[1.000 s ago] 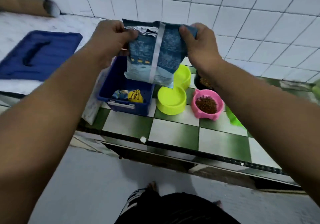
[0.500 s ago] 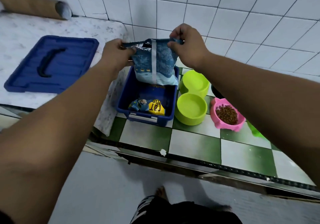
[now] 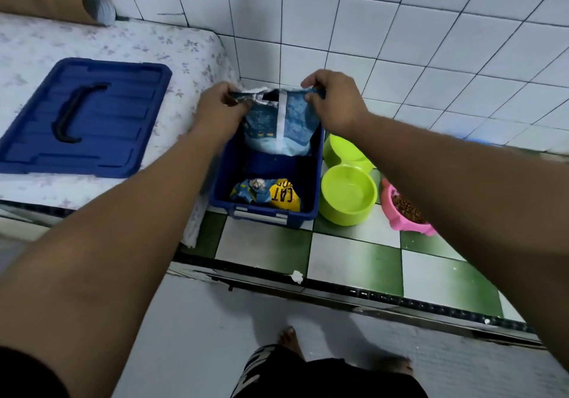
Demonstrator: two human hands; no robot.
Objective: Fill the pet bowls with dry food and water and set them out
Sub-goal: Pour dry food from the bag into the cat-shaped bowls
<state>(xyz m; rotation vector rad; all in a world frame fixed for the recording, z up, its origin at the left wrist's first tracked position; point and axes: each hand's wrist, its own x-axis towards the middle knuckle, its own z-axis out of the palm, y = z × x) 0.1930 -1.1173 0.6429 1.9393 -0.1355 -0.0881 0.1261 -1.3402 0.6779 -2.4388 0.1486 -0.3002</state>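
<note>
Left hand (image 3: 220, 111) and right hand (image 3: 334, 102) pinching, arms outstretched

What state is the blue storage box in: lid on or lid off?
Lid off. The blue storage box is open-topped, with a yellow bag visible inside; its lid lies apart on the mattress.

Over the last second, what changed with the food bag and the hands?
The food bag came down into the far end of the blue bin. The left hand and right hand still pinch its top edge. The green bowls, pink bowl and blue lid stayed put.
</note>
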